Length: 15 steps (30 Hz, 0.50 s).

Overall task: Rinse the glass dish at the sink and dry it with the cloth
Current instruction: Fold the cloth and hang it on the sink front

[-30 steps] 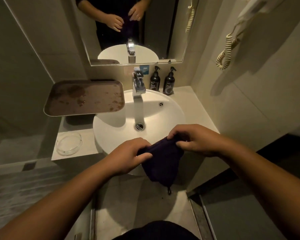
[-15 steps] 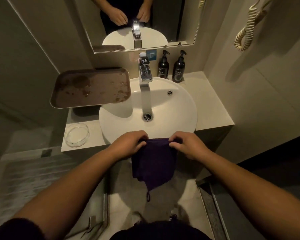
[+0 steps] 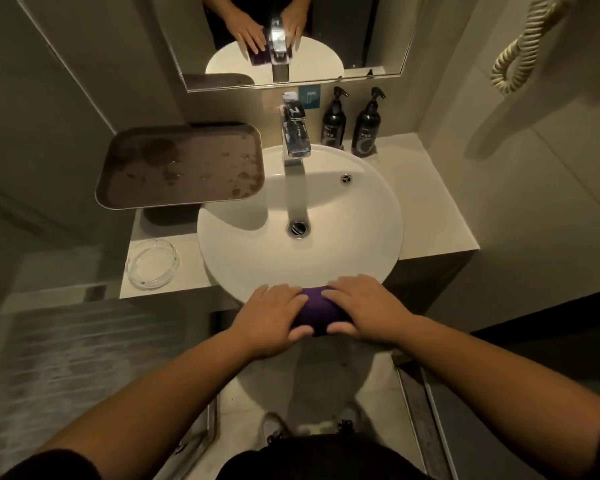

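So both hands, left hand (image 3: pixel 274 315) and right hand (image 3: pixel 366 308), clamp the purple cloth (image 3: pixel 317 315) at the sink's (image 3: pixel 361 244) 6 o'clock rim; glass dish (image 3: pixel 152 263) sits at 9 o'clock.

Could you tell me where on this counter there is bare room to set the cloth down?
The widest bare patch is the counter right of the sink, in front of the two pump bottles. The left side is crowded: the glass dish fills the front, the brown tray overhangs the back. Both hands, left hand and right hand, press the purple cloth on the sink's front rim.
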Each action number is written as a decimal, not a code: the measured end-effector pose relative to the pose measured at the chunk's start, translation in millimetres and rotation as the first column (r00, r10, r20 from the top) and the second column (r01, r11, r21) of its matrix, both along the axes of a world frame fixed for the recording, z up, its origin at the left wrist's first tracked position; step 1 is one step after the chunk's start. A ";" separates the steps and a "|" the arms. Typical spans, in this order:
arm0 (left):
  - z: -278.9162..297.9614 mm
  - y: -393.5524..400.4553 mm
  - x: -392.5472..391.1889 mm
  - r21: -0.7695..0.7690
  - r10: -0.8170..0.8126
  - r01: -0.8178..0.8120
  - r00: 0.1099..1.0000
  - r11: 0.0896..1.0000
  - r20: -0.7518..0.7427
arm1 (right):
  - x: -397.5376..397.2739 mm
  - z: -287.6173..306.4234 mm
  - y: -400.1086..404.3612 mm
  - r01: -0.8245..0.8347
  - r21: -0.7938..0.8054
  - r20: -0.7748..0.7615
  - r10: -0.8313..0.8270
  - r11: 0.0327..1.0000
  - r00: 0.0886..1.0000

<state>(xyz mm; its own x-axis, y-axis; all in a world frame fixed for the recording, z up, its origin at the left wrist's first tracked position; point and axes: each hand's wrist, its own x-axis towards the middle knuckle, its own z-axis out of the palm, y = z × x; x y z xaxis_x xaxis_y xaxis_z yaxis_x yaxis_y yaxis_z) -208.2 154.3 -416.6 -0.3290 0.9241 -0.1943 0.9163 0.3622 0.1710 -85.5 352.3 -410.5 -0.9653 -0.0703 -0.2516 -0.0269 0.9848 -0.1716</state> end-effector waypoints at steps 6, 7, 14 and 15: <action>-7.4 -2.7 5.5 0.055 0.044 -0.041 0.998 0.998 -0.049 | -1.4 -1.0 -6.5 0.034 0.020 0.014 -0.035 0.999 0.999; -6.8 -3.2 5.8 0.055 0.053 -0.050 0.998 0.997 -0.045 | -2.4 0.3 -7.3 0.038 0.025 0.025 -0.039 0.999 0.999; 1.7 -52.9 -4.0 0.158 0.225 -0.213 0.972 0.964 -0.067 | -34.7 27.9 -37.0 0.060 -0.018 0.031 -0.059 0.998 0.998; 1.8 -65.8 -9.6 0.174 0.310 -0.299 0.950 0.938 -0.039 | -45.9 32.3 -47.6 0.071 -0.053 0.013 -0.070 0.996 0.997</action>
<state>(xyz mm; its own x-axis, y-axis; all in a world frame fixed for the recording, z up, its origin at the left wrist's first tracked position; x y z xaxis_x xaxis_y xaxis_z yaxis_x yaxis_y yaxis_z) -217.8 88.5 -414.8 -0.6069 0.7946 -0.0173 0.7774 0.5980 0.1952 -131.4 304.7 -378.2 -0.9655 -0.0154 -0.2601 0.0447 0.9737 -0.2235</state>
